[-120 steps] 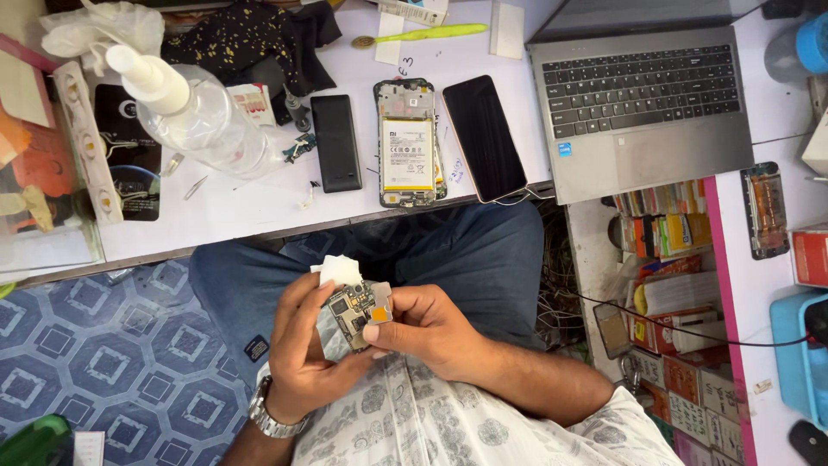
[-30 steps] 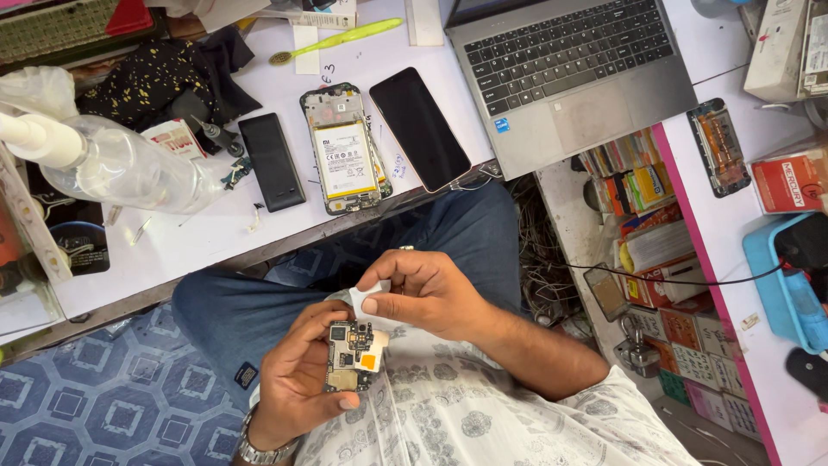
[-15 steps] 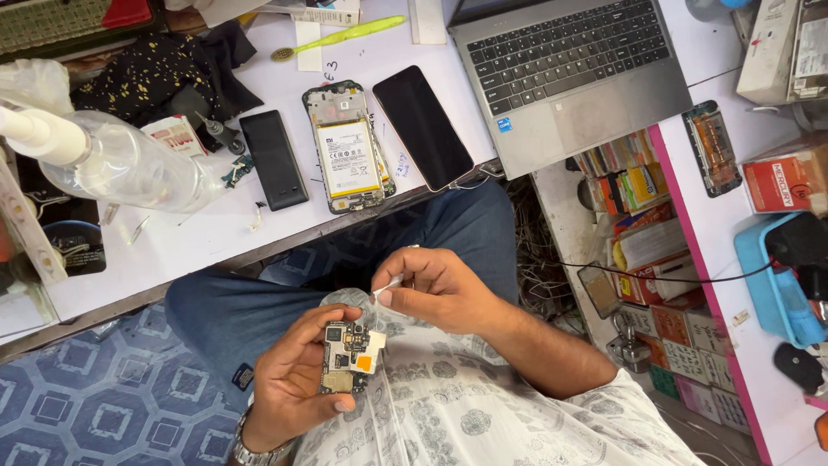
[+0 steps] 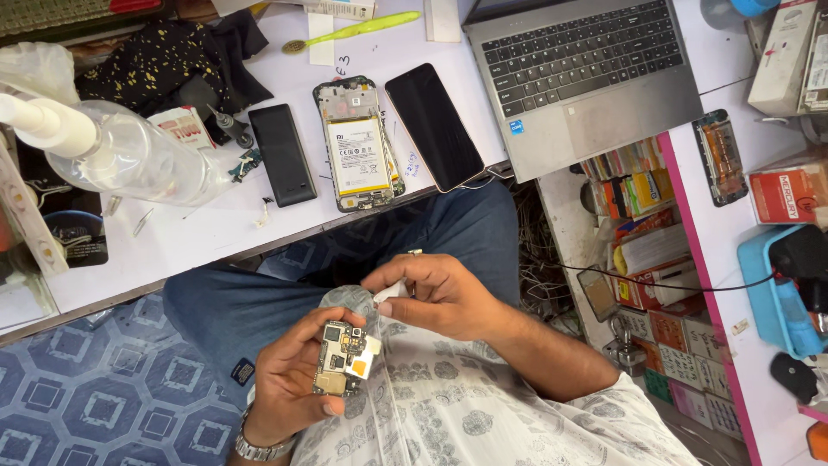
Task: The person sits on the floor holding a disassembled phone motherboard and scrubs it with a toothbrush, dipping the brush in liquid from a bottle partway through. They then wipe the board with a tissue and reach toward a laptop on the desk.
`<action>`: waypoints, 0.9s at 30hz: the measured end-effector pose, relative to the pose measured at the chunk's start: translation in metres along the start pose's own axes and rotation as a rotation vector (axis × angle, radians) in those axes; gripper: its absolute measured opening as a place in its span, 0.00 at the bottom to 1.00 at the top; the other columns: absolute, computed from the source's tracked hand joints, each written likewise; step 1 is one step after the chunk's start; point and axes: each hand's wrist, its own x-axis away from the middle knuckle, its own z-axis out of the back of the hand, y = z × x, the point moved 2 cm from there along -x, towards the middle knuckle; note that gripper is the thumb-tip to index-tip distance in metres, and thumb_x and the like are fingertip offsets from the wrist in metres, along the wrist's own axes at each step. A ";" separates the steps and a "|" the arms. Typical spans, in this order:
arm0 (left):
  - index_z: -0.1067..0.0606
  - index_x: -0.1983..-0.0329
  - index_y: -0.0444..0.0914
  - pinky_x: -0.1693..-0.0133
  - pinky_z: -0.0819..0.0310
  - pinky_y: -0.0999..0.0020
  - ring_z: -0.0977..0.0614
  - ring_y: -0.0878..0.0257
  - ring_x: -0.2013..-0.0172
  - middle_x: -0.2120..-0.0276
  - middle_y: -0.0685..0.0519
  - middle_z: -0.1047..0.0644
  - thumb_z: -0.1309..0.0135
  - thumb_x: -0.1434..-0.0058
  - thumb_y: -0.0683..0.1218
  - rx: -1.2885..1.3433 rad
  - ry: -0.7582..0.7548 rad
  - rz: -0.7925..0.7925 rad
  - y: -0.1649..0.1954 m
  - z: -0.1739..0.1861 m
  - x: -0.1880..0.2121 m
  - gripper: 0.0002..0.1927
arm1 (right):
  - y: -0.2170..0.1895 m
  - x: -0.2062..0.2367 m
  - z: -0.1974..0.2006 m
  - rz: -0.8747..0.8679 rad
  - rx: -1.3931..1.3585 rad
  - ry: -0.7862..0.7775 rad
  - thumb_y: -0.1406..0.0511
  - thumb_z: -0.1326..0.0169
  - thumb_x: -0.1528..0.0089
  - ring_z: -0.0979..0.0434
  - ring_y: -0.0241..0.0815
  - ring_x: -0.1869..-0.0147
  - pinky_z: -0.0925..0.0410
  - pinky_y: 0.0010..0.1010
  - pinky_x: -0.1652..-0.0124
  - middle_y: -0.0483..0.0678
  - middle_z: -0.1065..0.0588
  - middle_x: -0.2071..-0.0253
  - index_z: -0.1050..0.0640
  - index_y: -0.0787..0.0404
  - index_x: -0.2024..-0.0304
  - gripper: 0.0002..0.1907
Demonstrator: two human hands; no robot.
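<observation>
Left hand point(image 4: 289, 380) cradles a phone circuit board point(image 4: 342, 360) over the lap, fingers wrapped around it, long axis running up and away from the body. Right hand point(image 4: 435, 293) sits just above and to the right, pinching a small white scrap point(image 4: 388, 292) tight, near the board's top edge. On the desk: an opened phone with a white-labelled battery point(image 4: 360, 154), a red box point(image 4: 789, 194) far right.

One head-worn view looks steeply down, close over lap, seemingly tilted.
</observation>
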 end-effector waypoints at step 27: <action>0.39 0.28 0.27 0.41 0.21 0.57 0.19 0.52 0.41 0.36 0.35 0.28 0.28 0.42 0.48 0.139 -0.029 -0.002 0.016 -0.007 -0.003 0.46 | -0.001 0.014 0.001 0.106 0.118 0.043 0.78 0.45 0.33 0.27 0.30 0.58 0.36 0.22 0.62 0.51 0.24 0.55 0.21 0.71 0.55 0.05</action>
